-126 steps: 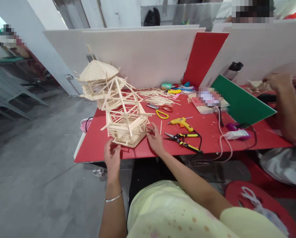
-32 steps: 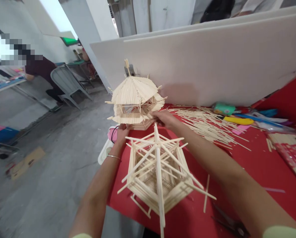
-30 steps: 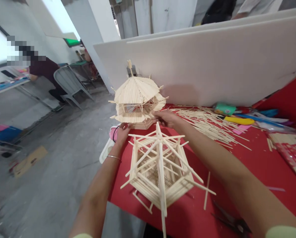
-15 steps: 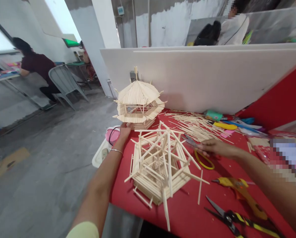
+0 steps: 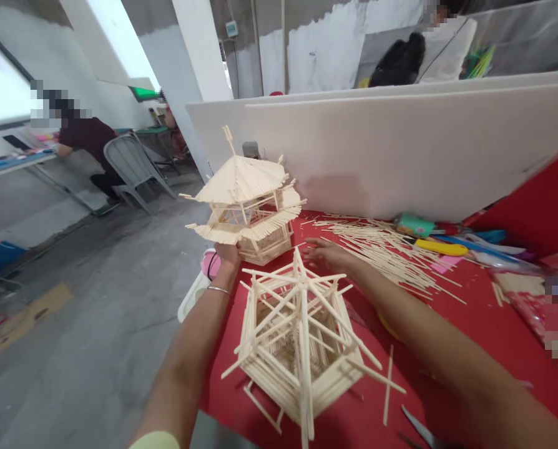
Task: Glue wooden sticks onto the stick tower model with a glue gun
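The stick frame [image 5: 304, 337], a hollow six-sided shape of pale wooden sticks, stood at the near end of the smooth red tabletop [image 5: 475, 305], its walls stacked log-cabin fashion and its bare rafters meeting at a raised apex. Beyond it and a little to its left was the roofed model [image 5: 244, 181], with two tiers of thin sticks laid side by side, ribbed like thatch, over an open lattice and a stacked polygonal base. The model's long axis ran upright, its top mast pointing up and leaning slightly left; the frame's apex also pointed up, one long rafter sloping down toward the person. The left hand [image 5: 228, 255] was at the model's near left base, beyond the frame's left side; its fingers were hidden, so I could not tell how they closed. The right hand [image 5: 328, 255], just beyond the frame's right side, had its fingers loosely spread and gripped nothing visible. Loose slender sticks [image 5: 384, 246] lay heaped beyond the frame to the right, with a green cylinder [image 5: 414, 225] and a yellow-handled tool [image 5: 440, 248] farther right. A clear plastic packet [image 5: 522, 293] with pale contents lay well to the frame's right. Inside the frame, stick bands lined the floor.
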Action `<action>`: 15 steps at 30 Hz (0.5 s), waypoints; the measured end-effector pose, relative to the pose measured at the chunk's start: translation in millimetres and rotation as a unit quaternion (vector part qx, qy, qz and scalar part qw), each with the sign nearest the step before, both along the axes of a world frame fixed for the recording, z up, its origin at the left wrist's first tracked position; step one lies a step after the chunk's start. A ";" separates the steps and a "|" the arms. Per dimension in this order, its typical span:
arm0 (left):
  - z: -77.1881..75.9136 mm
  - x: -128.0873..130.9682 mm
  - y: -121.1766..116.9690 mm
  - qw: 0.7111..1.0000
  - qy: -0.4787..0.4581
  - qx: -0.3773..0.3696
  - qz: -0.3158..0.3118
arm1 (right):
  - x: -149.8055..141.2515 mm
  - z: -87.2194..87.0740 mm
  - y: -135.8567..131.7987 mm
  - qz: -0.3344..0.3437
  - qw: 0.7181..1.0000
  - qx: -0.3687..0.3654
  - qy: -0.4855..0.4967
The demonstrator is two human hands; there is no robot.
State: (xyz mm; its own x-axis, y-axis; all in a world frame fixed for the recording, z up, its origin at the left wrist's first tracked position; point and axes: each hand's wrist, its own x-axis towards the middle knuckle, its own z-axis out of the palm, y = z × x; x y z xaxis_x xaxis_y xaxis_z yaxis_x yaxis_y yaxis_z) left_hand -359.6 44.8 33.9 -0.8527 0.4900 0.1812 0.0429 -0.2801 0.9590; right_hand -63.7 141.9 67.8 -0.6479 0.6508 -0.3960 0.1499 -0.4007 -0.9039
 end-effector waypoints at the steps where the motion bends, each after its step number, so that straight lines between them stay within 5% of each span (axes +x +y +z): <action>1: 3.3 -3.9 -1.0 1.000 -0.016 0.005 0.026 | -12.4 -4.2 1.6 -0.003 1.000 -0.011 0.006; 4: 23.2 -18.5 -5.4 0.994 -0.055 0.035 0.089 | -36.7 -4.1 5.7 -0.004 0.998 -0.046 0.032; 7: 57.3 -33.8 -13.5 0.990 -0.064 0.076 0.099 | -44.7 18.1 8.2 0.012 0.996 -0.059 0.063; 15: 176.8 -31.1 -32.0 0.976 -0.028 0.204 0.077 | -56.5 133.3 -1.0 -0.021 0.987 0.009 0.162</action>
State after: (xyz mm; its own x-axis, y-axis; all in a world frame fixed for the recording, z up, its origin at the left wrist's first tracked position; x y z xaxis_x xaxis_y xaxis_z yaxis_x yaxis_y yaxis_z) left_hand -390.7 12.8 210.6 -0.9247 0.2526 0.2850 0.0647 -0.6333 0.7712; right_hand -120.2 140.9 201.1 -0.7111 0.6845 -0.1610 -0.1639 -0.3840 -0.9087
